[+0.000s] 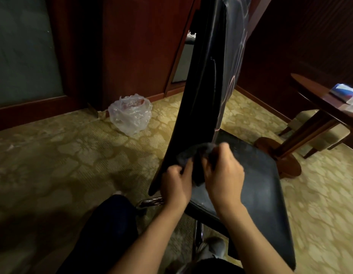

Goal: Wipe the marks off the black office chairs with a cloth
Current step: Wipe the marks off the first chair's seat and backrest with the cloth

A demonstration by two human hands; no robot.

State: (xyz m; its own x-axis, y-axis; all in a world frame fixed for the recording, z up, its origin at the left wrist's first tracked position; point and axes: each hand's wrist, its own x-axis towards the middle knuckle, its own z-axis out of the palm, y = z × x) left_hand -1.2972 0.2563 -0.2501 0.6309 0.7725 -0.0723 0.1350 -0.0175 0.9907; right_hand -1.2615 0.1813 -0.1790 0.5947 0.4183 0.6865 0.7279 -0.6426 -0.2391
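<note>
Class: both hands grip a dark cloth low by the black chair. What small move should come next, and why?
Probably lift the dark cloth in both hands to the pale marks on the black chair's backrest; they remain unwiped.

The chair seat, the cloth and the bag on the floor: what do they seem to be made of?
Chair seat: probably leather or imitation leather, black, with a dull sheen and scuffed patches.
Cloth: a soft dark fabric, possibly microfibre; it bunches in folds.
Bag: thin clear plastic, crinkled and glossy.
</note>
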